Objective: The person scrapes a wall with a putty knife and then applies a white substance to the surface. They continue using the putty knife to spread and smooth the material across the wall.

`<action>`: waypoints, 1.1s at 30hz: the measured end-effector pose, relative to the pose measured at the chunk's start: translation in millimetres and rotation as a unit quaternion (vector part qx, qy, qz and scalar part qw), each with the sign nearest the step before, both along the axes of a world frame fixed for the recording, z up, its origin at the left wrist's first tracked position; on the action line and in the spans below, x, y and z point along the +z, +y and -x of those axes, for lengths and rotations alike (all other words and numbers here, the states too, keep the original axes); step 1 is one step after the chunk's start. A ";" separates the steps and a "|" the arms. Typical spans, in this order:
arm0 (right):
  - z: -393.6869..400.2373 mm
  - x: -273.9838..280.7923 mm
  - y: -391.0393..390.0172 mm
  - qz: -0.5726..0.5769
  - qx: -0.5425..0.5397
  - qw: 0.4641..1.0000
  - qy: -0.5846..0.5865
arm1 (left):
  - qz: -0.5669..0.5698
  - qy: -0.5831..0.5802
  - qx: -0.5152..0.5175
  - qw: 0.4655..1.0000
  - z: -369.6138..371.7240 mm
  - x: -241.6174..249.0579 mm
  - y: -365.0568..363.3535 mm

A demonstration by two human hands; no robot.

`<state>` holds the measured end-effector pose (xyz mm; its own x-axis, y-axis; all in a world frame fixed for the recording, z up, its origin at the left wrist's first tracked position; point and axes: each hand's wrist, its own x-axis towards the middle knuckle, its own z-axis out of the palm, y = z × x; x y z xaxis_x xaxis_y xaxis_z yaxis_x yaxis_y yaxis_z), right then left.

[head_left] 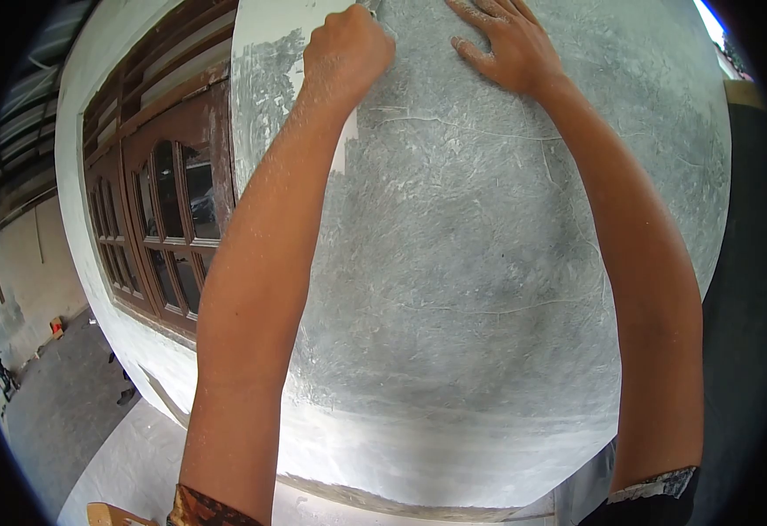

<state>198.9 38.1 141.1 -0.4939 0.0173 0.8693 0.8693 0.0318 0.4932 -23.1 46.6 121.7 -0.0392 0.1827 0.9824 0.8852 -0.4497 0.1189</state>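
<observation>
Both arms reach up to a grey plastered wall point(489, 263). The work sits at the wall's top edge, near its left corner, where a white coat point(269, 53) meets bare grey.

Left hand point(346, 53): closed in a fist, knuckles out, pressed against the wall at the border of white and grey. A sliver of something pale, perhaps a tool point(371, 7), shows at the top of the fist; too little is visible to name it. The grip is clamped shut around it, fingers fully curled. White dust lies along the left forearm.

Right hand point(502, 44): flat on the grey plaster just to the right of the fist, fingers spread and straight, holding nothing; it looks like a bracing palm.

Handling, as a judgement: whatever the fist holds is small and light, stiff enough to be pushed hard against the wall, and best taken the way it is now, wrapped whole in the palm. The plaster looks rough and ridged, dry and chalky rather than slick, so a flat palm should not slide.

Left of the wall's edge, a brown wooden window point(164, 228) with arched panes. Below it, the floor point(77, 412) shows grey with a pale patch.
</observation>
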 end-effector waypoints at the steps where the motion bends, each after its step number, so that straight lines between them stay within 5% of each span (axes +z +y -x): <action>1: 0.9 -0.2 -0.8 0.005 -0.002 1.000 0.001 | 0.011 0.000 0.003 1.000 1.7 3.3 -4.4; 33: 0.3 0.4 0.1 0.005 -0.002 1.000 0.005 | -0.019 0.007 -0.016 1.000 11.0 11.0 15.0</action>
